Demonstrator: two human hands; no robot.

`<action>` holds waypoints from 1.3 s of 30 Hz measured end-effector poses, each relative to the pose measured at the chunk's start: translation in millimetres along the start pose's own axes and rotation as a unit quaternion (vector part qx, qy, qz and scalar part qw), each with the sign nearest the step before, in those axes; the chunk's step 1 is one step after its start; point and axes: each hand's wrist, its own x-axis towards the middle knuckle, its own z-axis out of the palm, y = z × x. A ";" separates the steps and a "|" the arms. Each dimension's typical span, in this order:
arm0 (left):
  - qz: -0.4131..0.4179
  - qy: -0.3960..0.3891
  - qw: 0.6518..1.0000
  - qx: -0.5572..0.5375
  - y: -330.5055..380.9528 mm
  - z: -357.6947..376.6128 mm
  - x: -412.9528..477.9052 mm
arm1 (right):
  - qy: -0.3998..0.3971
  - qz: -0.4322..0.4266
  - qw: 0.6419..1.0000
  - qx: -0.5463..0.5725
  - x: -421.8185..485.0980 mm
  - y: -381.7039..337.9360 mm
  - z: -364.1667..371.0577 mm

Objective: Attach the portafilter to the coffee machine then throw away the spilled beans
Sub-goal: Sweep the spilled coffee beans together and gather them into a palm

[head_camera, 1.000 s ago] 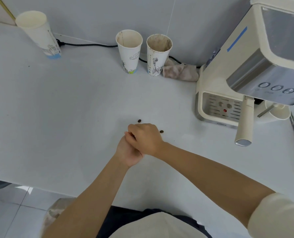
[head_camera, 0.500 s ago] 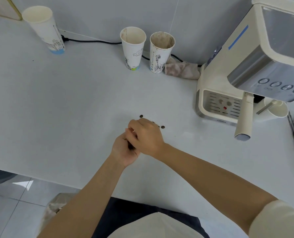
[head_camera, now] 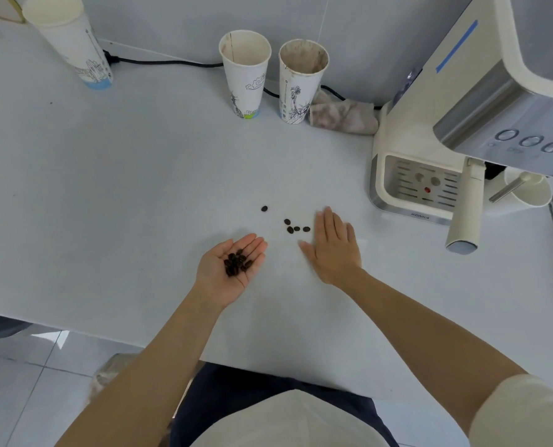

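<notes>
My left hand (head_camera: pixel 226 272) lies palm up on the white table, cupping a small pile of dark coffee beans (head_camera: pixel 236 263). Several loose beans (head_camera: pixel 296 227) lie on the table just beyond it, and one more bean (head_camera: pixel 264 208) sits a little farther back. My right hand (head_camera: pixel 333 246) rests flat, palm down, fingers together, right beside those loose beans. The cream coffee machine (head_camera: pixel 430 130) stands at the right, with the portafilter's cream handle (head_camera: pixel 465 208) sticking out from under its head.
Two used paper cups (head_camera: pixel 246 72) (head_camera: pixel 301 79) stand near the back wall, a third cup (head_camera: pixel 71 43) at the far left. A crumpled stained cloth (head_camera: pixel 342 116) lies by the machine. A black cable (head_camera: pixel 171 62) runs along the wall. The table's front edge (head_camera: pixel 75 327) is close.
My hands were pressed together over the beans; they have come apart. The left palm now lies open with beans in it, and the right hand moved right, uncovering loose beans.
</notes>
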 end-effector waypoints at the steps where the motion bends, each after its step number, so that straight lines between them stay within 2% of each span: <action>1: 0.000 0.001 1.000 -0.001 0.4 0.2 0.2 | -0.010 0.003 1.000 -0.007 1.9 0.0 2.6; 7: -0.003 0.019 1.000 -0.006 4.9 1.7 6.0 | -0.007 -0.020 0.999 -0.026 23.3 -15.8 2.5; 19: 0.003 0.040 0.999 -0.025 15.3 7.9 14.7 | 0.002 -0.124 0.991 -0.056 64.2 -31.7 -17.9; 22: 0.004 0.048 0.998 -0.028 15.4 7.5 14.5 | 0.049 -0.175 0.982 -0.049 67.6 -31.4 -21.9; 24: 0.005 0.049 0.998 -0.031 15.7 7.4 13.8 | 0.086 -0.227 0.970 -0.033 70.9 -29.9 -25.4; 27: 0.006 0.050 0.998 -0.035 16.5 7.4 13.2 | 0.097 -0.307 0.947 -0.019 79.7 -32.3 -31.7; 31: 0.006 0.053 0.998 -0.034 17.1 10.2 13.6 | 0.199 -0.431 0.879 -0.052 85.8 -44.7 -37.8; 36: 0.017 0.060 0.997 -0.039 20.3 12.0 14.3 | 0.290 -0.495 0.819 -0.018 92.3 -47.3 -37.9; 39: 0.023 0.065 0.997 -0.045 22.5 11.0 15.4 | 0.305 -0.499 0.811 -0.025 94.1 -44.7 -34.6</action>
